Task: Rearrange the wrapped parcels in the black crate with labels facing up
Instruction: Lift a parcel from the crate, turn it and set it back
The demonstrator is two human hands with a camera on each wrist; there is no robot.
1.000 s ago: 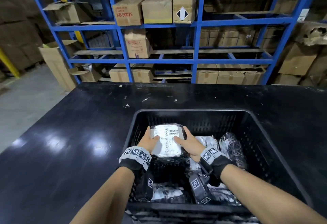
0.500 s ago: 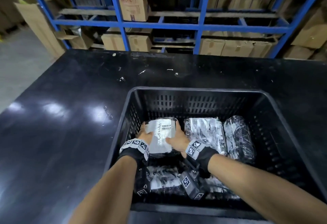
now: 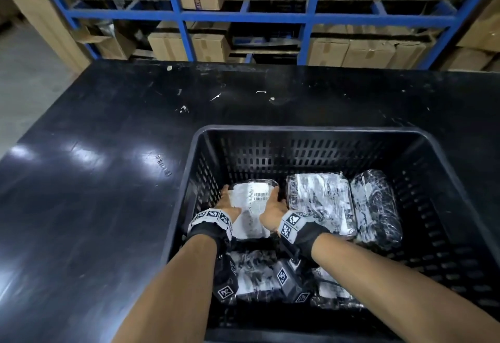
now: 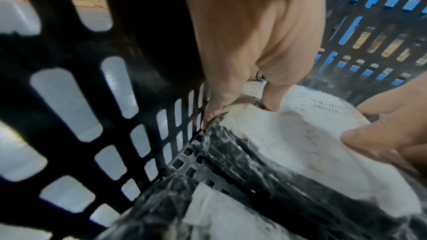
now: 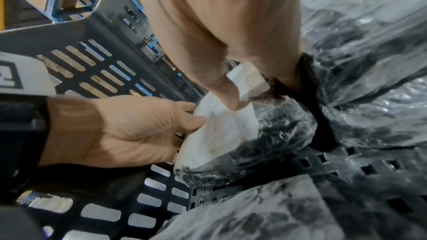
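Note:
A black slotted crate (image 3: 316, 132) stands on the black table. Inside, at the left, a film-wrapped parcel (image 3: 250, 207) lies with its white barcode label up. My left hand (image 3: 226, 200) grips its left edge, thumb on top and fingers (image 4: 213, 114) down the side by the crate wall. My right hand (image 3: 272, 203) grips its right edge, thumb (image 5: 227, 96) on the label. The same parcel (image 4: 300, 145) (image 5: 221, 134) is low over the crate floor. Two more wrapped parcels (image 3: 319, 202) (image 3: 376, 204) lie to the right.
More wrapped parcels (image 3: 254, 275) lie in the crate's near part under my wrists. The black table (image 3: 94, 193) spreads left and beyond the crate. Blue shelving (image 3: 243, 15) with cardboard boxes stands behind the table.
Both hands have lowered the labelled parcel deeper into the crate's left side. The head camera has tilted down, so the shelves show less.

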